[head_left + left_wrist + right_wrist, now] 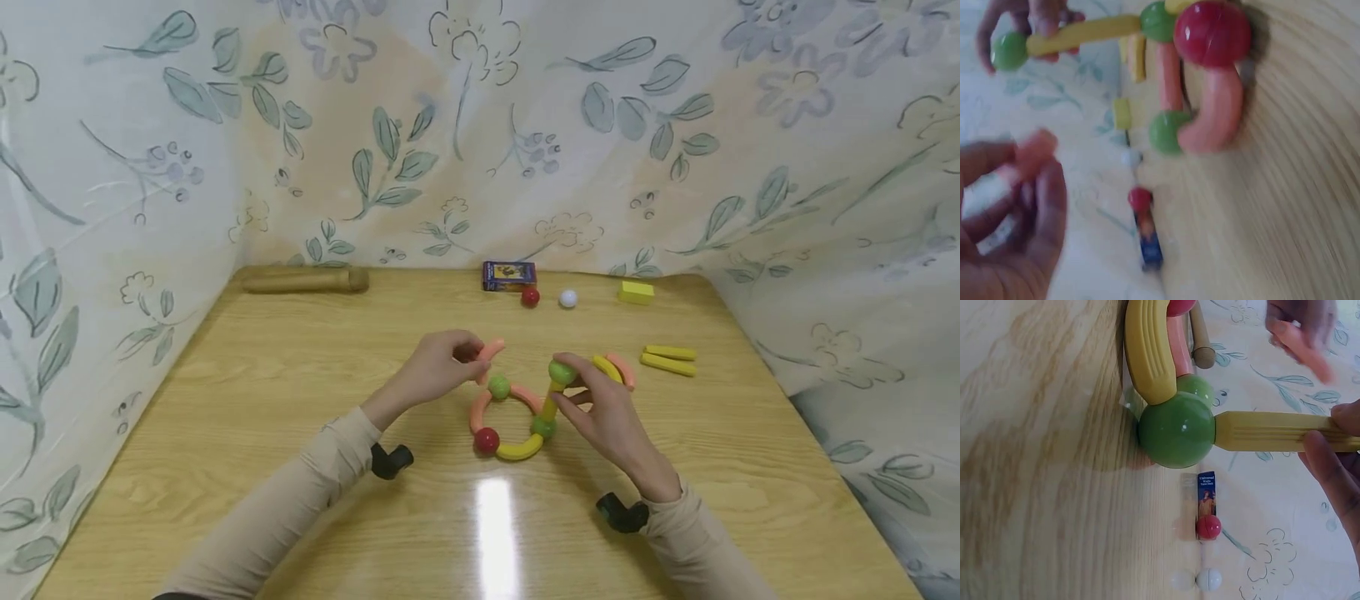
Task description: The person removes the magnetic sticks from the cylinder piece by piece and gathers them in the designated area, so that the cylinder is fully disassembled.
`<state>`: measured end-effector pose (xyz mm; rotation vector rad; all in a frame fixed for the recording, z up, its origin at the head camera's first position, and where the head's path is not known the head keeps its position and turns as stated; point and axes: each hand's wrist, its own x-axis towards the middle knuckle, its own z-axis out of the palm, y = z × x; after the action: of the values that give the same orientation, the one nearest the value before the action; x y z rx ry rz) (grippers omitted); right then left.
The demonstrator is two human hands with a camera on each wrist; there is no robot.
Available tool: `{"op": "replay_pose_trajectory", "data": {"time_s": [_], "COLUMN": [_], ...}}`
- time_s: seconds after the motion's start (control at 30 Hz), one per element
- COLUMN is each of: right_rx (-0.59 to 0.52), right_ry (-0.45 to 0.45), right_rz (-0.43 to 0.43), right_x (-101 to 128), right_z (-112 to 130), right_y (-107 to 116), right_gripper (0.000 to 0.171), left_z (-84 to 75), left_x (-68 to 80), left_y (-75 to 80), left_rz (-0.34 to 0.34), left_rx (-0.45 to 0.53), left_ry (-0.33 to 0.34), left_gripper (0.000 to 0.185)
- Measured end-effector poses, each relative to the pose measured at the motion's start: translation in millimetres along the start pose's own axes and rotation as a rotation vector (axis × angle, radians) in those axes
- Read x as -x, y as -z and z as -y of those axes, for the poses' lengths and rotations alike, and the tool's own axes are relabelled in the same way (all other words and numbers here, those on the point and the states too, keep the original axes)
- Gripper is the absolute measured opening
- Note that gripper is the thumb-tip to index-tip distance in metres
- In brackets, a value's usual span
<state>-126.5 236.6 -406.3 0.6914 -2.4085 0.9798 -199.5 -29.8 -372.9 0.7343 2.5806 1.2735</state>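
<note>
A ring of curved pink and yellow sticks [519,450] joined by a red ball [486,440] and green balls [498,387] lies mid-table. From one green ball [1177,429] a straight yellow stick [1272,431] rises, with another green ball [561,372] on top. My right hand [573,383] pinches that stick near its upper ball. A yellow and a pink curved piece [617,369] show just behind this hand; whether it holds them I cannot tell. My left hand [472,354] pinches a loose pink curved stick [491,350] above the ring's far side, blurred in the left wrist view [1035,153].
Along the back edge lie a wooden roller [303,281], a blue box [508,275], a red ball [530,297], a white ball [568,298] and a yellow block [636,292]. Two yellow sticks [669,360] lie at the right. Flowered cloth walls the table.
</note>
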Motion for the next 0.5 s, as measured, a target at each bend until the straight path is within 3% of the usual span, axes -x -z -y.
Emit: {"op": "replay_pose_trajectory", "data": {"time_s": [0.17,0.37,0.5], "right_rx": [0.010,-0.002,0.014], "right_ry": [0.012,0.009,0.023], "right_rz": [0.017,0.015,0.014], "right_x": [-2.6,-2.8,-2.4], "right_z": [-1.6,-2.0,-3.7], "right_y": [-0.7,-1.9,-3.0], "right_gripper": [0.059,0.059,0.059], "left_z": [43.9,99.2,113.3], "left_x": [18.7,43.4,53.5], "left_y": [41.2,80.3,91.1], "left_rz": [-0.112,-0.067,-0.054], "left_rx": [-0.128,-0.283,-0.325], "left_ry": [0.231,0.400,0.447], "left_gripper": [0.036,0.031,0.034]}}
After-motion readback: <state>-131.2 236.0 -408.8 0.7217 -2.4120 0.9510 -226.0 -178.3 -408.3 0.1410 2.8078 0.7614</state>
